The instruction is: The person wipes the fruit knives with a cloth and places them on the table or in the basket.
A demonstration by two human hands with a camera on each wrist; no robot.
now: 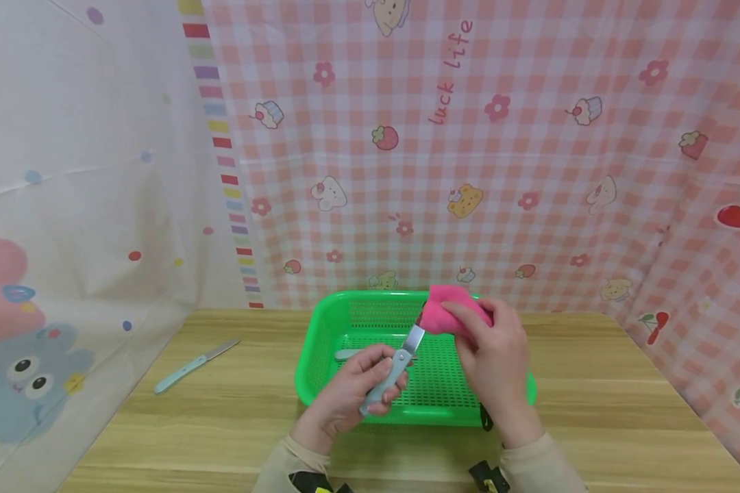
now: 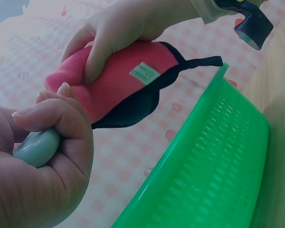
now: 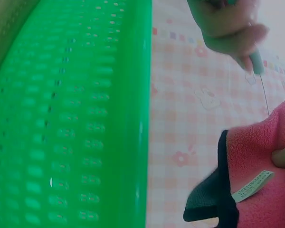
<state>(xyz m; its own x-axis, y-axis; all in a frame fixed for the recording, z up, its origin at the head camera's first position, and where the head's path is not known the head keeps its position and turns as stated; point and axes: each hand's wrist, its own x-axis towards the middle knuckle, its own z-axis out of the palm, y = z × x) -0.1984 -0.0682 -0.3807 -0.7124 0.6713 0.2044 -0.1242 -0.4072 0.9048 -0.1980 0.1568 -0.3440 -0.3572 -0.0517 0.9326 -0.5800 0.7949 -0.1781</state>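
Note:
My left hand (image 1: 370,383) grips the pale blue-green handle of a small knife (image 1: 385,383), its blade pointing up and away. In my right hand (image 1: 496,349) is a pink cloth (image 1: 447,311), pinched between thumb and fingers over the blade's outer end, which it hides. The left wrist view shows the cloth's dark edging, a white label and a black hanging loop (image 2: 202,62). Both hands are above a green perforated basket (image 1: 345,305). Another light-coloured handle (image 1: 344,355) lies in the basket, partly hidden behind my left hand.
A second pale blue-green knife (image 1: 191,370) lies on the wooden table (image 1: 240,418) left of the basket, blade toward the back. Patterned cloth hangings (image 1: 358,164) stand behind the table and at both sides.

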